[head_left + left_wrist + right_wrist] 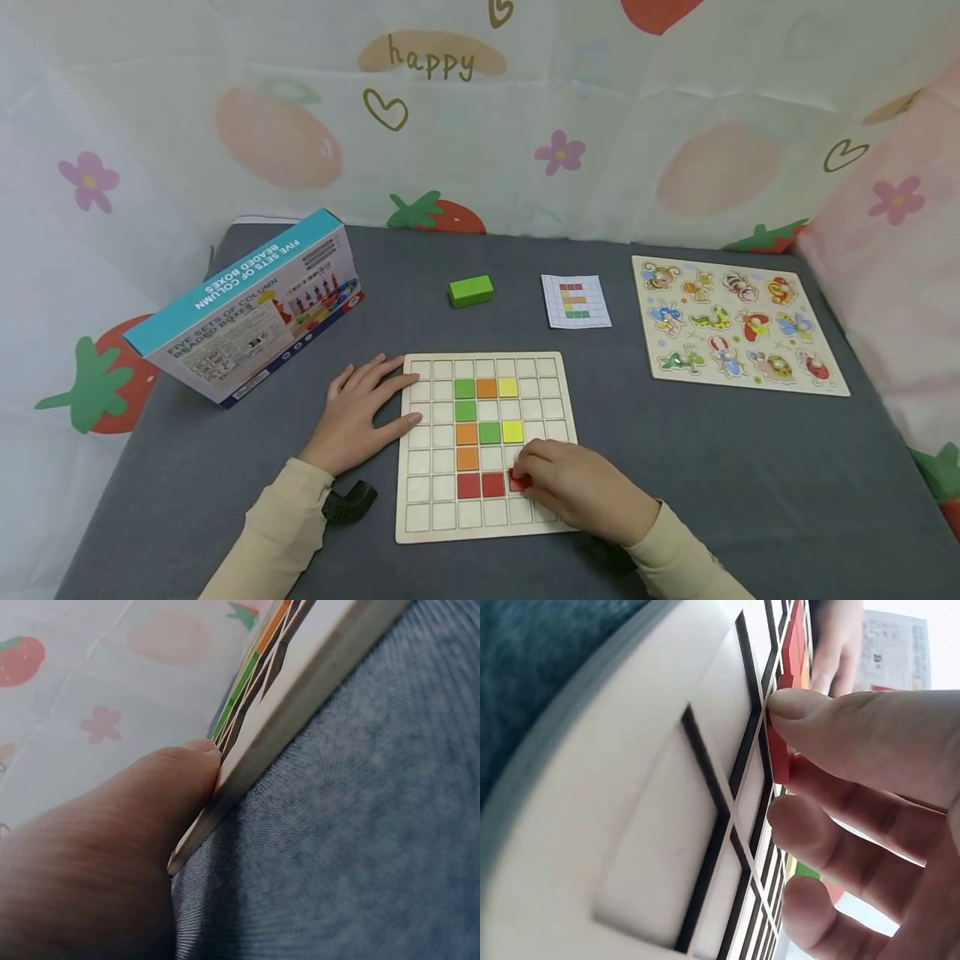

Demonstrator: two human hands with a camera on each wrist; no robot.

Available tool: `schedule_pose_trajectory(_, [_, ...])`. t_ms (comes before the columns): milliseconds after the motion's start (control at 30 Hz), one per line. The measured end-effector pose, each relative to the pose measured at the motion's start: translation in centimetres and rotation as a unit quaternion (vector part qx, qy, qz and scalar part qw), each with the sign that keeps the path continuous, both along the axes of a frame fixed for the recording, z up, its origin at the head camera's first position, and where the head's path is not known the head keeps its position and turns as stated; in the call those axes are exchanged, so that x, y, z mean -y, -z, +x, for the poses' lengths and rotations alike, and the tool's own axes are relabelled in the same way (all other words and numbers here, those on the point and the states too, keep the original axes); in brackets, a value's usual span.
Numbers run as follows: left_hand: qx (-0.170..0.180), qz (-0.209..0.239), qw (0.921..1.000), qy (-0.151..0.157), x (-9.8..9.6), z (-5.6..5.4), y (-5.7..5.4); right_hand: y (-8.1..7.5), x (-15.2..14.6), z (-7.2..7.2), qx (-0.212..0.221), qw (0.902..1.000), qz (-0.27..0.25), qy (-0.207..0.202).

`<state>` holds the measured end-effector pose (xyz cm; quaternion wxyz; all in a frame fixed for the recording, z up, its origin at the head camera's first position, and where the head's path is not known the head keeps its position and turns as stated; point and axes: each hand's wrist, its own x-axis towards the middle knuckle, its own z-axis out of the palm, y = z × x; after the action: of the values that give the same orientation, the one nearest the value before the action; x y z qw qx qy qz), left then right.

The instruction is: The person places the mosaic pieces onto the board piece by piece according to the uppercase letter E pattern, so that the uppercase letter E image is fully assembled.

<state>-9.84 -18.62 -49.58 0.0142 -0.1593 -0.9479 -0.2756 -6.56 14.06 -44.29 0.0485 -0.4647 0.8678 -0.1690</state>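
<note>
A white grid board [420,518] lies on the dark grey tabletop. Several coloured square tiles sit in its cells: green [465,388], orange [467,458], yellow [507,387] and red [492,485]. At the row's right end, my right hand [588,492] pinches another red tile [779,759] between thumb and finger; in the right wrist view this tile is at the cell, but whether it is fully seated I cannot tell. My left hand [360,417] rests at the board's left edge with its fingers spread, thumb touching the rim in the left wrist view.
Behind the board are a green block [471,292] and a small pattern card [576,302] with coloured squares. A blue and white box [255,308] stands at the left. An insect puzzle board [738,329] lies at the back right. Printed cloth [525,108] hangs behind the table.
</note>
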Motion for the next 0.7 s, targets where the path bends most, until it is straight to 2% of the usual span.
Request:
schedule_pose_trajectory(367, [-0.002,-0.002,1.0000,0.001,0.02,-0.04,0.06,-0.14,0.25,0.10,0.014,0.9998,0.016,0.000])
schedule_pose_trajectory(700, [-0.001,-0.004,1.0000,-0.002,-0.04,0.01,-0.04,-0.02,0.22,0.27,0.000,0.9998,0.022,0.000])
